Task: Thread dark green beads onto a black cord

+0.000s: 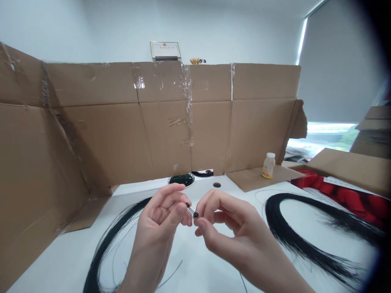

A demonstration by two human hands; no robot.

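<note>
Over a white table, both hands pinching a tiny dark piece, thin-stemmed (black knob each end)

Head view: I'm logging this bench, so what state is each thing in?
Dark beaded piece, gripped at both ends.
Left hand, pinching one end.
Right hand, pinching the other.
Left strand bundle, curved, partly hidden.
Right strand bundle, curved, ends splayed.
Bottle, upright, capped.
Cardboard screen, standing.
Cardboard box, open.
Window blind, mostly lowered.
</note>
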